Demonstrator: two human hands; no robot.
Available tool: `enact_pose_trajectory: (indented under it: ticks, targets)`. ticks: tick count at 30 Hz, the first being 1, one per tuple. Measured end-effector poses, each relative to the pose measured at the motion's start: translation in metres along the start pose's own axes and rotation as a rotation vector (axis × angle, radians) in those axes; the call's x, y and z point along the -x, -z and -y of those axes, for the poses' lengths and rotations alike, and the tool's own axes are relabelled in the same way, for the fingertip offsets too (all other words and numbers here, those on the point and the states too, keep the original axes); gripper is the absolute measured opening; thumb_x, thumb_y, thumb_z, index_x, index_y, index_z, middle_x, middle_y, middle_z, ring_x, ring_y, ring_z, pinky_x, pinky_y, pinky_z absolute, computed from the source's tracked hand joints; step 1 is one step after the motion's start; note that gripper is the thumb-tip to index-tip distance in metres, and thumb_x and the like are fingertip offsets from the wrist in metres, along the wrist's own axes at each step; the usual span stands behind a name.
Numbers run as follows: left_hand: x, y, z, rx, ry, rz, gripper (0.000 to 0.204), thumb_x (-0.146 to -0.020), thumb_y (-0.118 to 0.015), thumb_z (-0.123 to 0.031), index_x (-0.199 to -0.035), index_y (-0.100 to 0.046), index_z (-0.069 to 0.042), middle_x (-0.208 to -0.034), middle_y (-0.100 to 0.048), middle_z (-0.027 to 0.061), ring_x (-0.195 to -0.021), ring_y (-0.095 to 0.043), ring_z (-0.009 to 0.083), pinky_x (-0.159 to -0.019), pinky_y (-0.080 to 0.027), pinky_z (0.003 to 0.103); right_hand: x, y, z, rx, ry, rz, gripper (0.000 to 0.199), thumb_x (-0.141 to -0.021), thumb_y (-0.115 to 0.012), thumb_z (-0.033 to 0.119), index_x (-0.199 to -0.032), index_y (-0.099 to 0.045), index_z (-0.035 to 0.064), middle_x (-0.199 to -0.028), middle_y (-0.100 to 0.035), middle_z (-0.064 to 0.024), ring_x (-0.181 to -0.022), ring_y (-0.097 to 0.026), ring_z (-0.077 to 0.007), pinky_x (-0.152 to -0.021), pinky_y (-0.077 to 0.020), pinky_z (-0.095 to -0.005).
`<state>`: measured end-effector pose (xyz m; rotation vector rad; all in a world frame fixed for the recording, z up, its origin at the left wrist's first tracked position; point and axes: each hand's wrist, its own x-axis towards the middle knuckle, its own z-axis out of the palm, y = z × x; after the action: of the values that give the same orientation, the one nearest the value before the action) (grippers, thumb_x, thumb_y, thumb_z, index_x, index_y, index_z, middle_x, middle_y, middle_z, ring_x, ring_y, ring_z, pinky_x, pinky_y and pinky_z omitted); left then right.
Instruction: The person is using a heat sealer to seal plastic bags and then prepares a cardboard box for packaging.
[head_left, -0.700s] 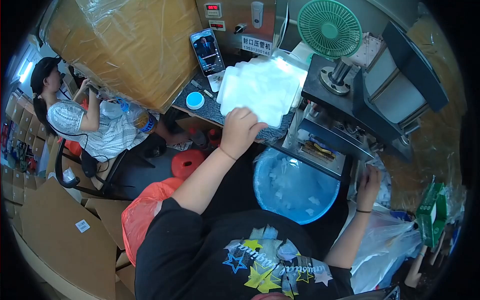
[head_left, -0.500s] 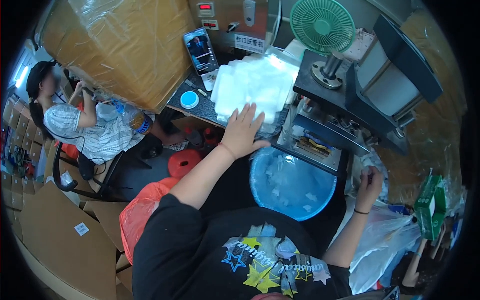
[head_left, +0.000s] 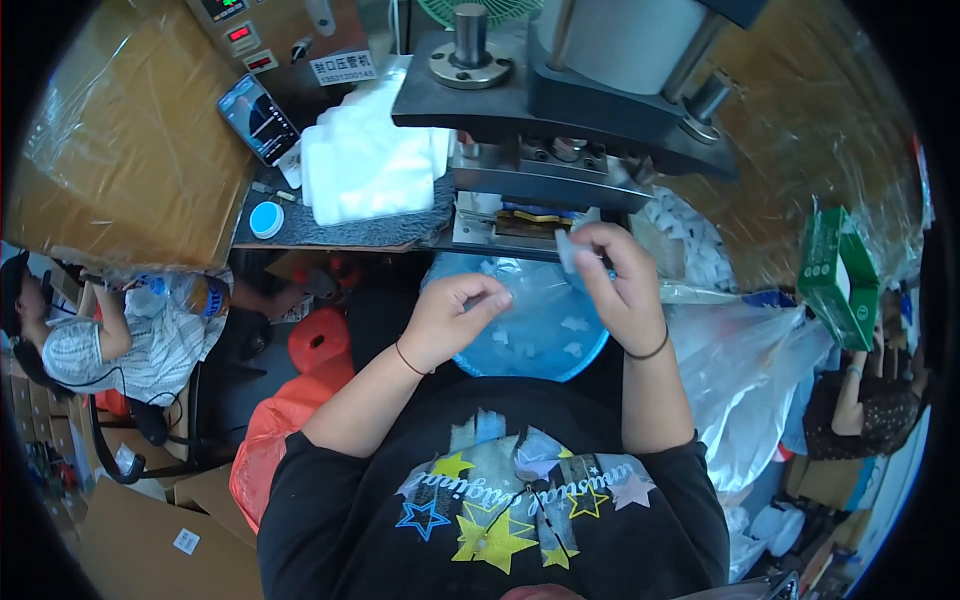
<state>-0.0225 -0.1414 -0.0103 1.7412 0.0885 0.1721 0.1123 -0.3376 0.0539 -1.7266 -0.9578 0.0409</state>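
My right hand (head_left: 622, 290) pinches a small translucent white plastic piece (head_left: 568, 253) between thumb and fingers, just in front of the press's lower plate. My left hand (head_left: 452, 318) is over the left side of a blue basin (head_left: 563, 368), thumb and fingertips drawn together; what they hold, if anything, I cannot make out. Several white scraps lie in the basin. The heavy metal press (head_left: 560, 100) stands beyond my hands, with a brass-coloured strip (head_left: 530, 222) on its lower plate. To its left lies a stack of thin white sheets (head_left: 370, 165).
Left of the stack are a phone (head_left: 258, 118) and a blue-lidded round tub (head_left: 266, 219). White pieces (head_left: 690, 240) are heaped right of the press, near a clear plastic bag (head_left: 740, 370) and a green box (head_left: 838, 280). Co-workers sit at far left and far right.
My view has turned right. My left hand has left the white sheets and moved over the basin. My right hand has come from the press's right side to its front, holding the plastic piece.
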Motion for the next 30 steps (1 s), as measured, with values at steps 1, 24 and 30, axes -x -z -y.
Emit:
enact_pose_trajectory:
  ticks: [1, 24, 30]
  targets:
    - [0.001, -0.006, -0.001, 0.081, 0.026, 0.032, 0.02, -0.099, -0.062, -0.018, -0.095, -0.069, 0.0, -0.088, -0.071, 0.0042, -0.082, -0.064, 0.0105, -0.077, -0.051, 0.026, -0.005, 0.002, -0.002, 0.142, 0.097, 0.045, 0.012, -0.093, -0.062, 0.009, -0.101, -0.064, -0.0001, -0.093, -0.065, -0.0114, -0.083, -0.062, -0.0237, -0.075, -0.0488, -0.0319]
    - [-0.042, -0.015, 0.033, 0.708, 0.426, 0.115, 0.019, -0.094, -0.065, -0.009, -0.112, -0.064, -0.001, -0.104, -0.071, 0.0123, -0.087, -0.072, 0.0198, -0.073, -0.058, 0.03, 0.007, 0.083, -0.109, 1.116, -0.267, 0.09, 0.03, -0.083, -0.07, 0.015, -0.111, -0.061, 0.0099, -0.103, -0.064, -0.017, -0.095, -0.063, -0.038, -0.08, -0.0519, -0.0475]
    - [-0.041, -0.016, 0.031, 0.682, 0.317, -0.063, 0.028, -0.094, -0.065, -0.008, -0.116, -0.05, -0.001, -0.104, -0.065, 0.0117, -0.089, -0.069, 0.0194, -0.074, -0.059, 0.032, 0.012, 0.085, -0.106, 1.078, -0.254, 0.051, 0.025, -0.083, -0.07, 0.015, -0.106, -0.061, 0.0095, -0.098, -0.065, -0.0161, -0.091, -0.063, -0.0382, -0.077, -0.0514, -0.0474]
